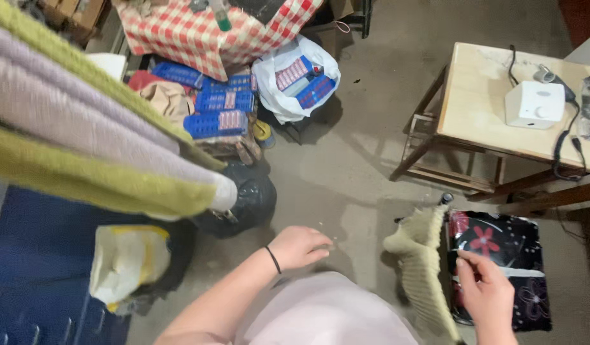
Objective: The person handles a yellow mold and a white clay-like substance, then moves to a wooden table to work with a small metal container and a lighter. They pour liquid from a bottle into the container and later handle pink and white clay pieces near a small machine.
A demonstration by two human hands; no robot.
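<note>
Concrete floor [352,172] under me, left hand [298,247] loosely curled holding nothing, right hand [486,295] pinching the knit cloth [423,268] by the floral bag [506,255]

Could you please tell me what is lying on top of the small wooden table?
On the wooden table sit a white box-shaped device and a black cable trailing over its edge. The table's right end is cut off by the picture.

Red-and-white checked cloth [205,32], blue crates [218,102], black cushion [512,255] with red flower, olive knit fabric [426,268]
</note>
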